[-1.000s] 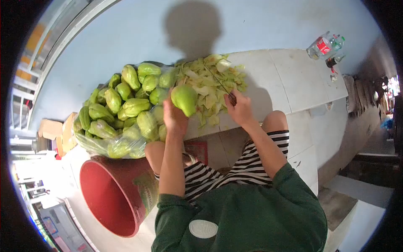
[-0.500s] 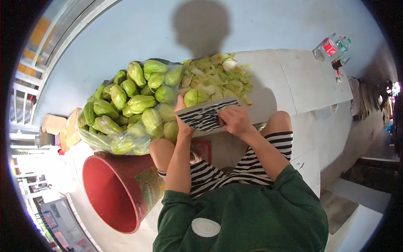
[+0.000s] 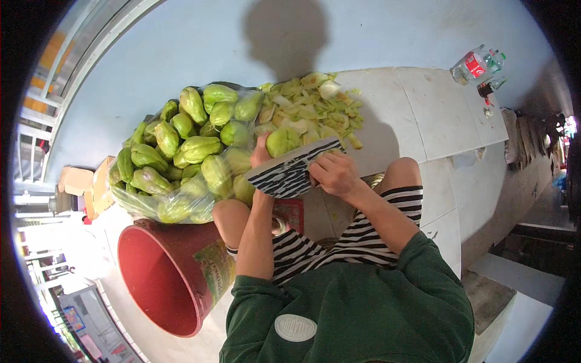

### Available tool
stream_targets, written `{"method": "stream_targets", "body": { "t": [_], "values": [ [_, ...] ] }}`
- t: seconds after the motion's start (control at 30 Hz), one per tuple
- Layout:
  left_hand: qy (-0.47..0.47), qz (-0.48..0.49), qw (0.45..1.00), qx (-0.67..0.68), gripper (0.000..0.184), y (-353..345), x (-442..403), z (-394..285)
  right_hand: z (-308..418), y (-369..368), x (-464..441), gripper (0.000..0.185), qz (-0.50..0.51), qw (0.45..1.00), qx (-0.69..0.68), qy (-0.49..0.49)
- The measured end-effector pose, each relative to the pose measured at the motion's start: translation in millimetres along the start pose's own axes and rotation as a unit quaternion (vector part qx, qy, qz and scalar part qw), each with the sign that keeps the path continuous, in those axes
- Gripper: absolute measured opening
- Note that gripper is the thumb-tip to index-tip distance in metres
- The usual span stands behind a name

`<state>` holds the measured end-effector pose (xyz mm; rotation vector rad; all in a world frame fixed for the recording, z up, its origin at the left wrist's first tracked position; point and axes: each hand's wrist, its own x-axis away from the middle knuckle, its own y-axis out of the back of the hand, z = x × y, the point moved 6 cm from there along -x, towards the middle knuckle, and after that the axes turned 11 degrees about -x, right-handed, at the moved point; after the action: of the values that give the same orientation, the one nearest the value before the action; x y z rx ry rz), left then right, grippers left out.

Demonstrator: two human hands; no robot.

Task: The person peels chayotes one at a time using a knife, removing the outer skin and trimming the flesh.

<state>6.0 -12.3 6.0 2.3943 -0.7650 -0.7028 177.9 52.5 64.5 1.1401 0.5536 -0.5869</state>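
Note:
A green chayote (image 3: 282,141) is in the grip of my left hand (image 3: 260,152), beside the clear plastic bag (image 3: 181,209) of chayotes. My right hand (image 3: 336,173) is closed around a knife, whose wide blade (image 3: 290,169) reflects black and white stripes and lies against the near side of the chayote. The knife's handle is hidden in my fingers. Behind the chayote, pale green peelings (image 3: 321,109) are heaped on the white tiled ledge (image 3: 387,109).
A red bucket (image 3: 160,278) lies on its side at the lower left. Bottles (image 3: 475,65) stand at the ledge's far right. Cardboard (image 3: 100,187) is left of the bag. Striped shorts cover the legs below my hands.
The knife has turned from pointing away over the peelings to lying broadside against the chayote. Both hands have come closer together, and the blade has shifted slightly toward the lower left.

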Motion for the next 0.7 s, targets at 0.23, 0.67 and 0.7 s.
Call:
{"method": "stream_targets", "body": {
  "t": [0.23, 0.67, 0.7],
  "values": [
    [0.043, 0.045, 0.998, 0.01, 0.063, 16, -13, -29, -65, -12, 22, 0.008, 0.07, 0.986, 0.031, -0.15],
    [-0.036, 0.118, 0.991, 0.047, 0.067, 17, 1, -38, -108, -27, 45, 0.009, 0.092, 0.936, 0.027, -0.338],
    [-0.037, 0.127, 0.991, -0.003, 0.068, 18, -6, -41, -109, -20, 39, 0.009, 0.085, 0.938, 0.029, -0.336]
  ]
}}
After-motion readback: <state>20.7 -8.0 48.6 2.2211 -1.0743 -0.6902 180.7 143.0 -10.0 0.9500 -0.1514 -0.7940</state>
